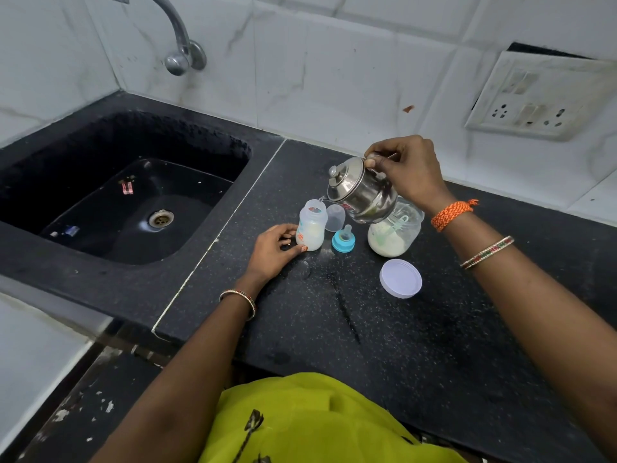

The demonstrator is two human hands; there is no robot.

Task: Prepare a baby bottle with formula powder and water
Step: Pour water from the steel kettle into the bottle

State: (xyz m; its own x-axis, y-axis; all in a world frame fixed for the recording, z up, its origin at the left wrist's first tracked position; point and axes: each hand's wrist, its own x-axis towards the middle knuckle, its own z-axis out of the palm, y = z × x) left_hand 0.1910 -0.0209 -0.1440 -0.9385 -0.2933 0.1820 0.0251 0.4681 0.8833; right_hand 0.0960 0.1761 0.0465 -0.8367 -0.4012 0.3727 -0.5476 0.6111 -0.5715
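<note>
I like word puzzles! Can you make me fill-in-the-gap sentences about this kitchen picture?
1. The right hand tips a steel kettle over the open baby ____.
2. The left hand steadies it on the black ____.
3. The blue teat ring lies between the bottle and the powder ____.

Missing words: bottle; counter; jar

Speckled black counter [384,345], blue teat ring [343,243]
</note>
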